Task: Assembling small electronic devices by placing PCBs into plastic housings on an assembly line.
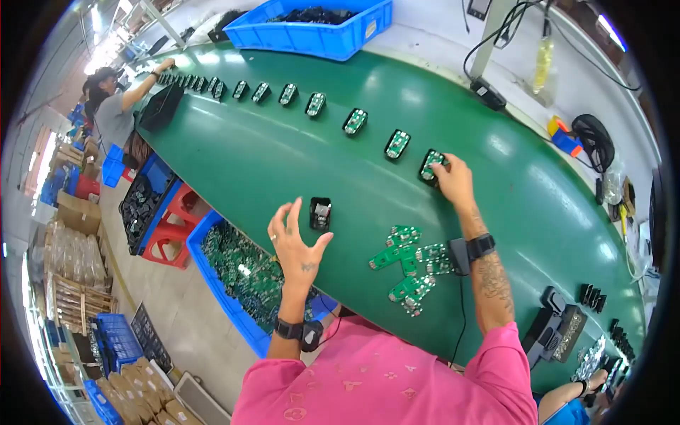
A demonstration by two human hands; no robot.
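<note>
My right hand (455, 183) pinches a small black plastic housing (431, 167) with a green circuit board in it, at the near end of a long row. The fingers hide part of its right side. My left hand (292, 242) is open, thumb and fingers spread, just left of another black housing (320, 214). That one shows a silvery part inside and no green board, and the hand appears apart from it. Between my forearms lies a loose pile of green circuit boards (407, 265). The row's other filled housings include one close by (397, 144).
Under the left edge of the green table (510, 205) stands a blue bin (205, 244) of circuit boards. Another blue bin (297, 35) sits at the back. A co-worker (113, 106) reaches over the row's far end. A cable (462, 312) runs beside my right forearm.
</note>
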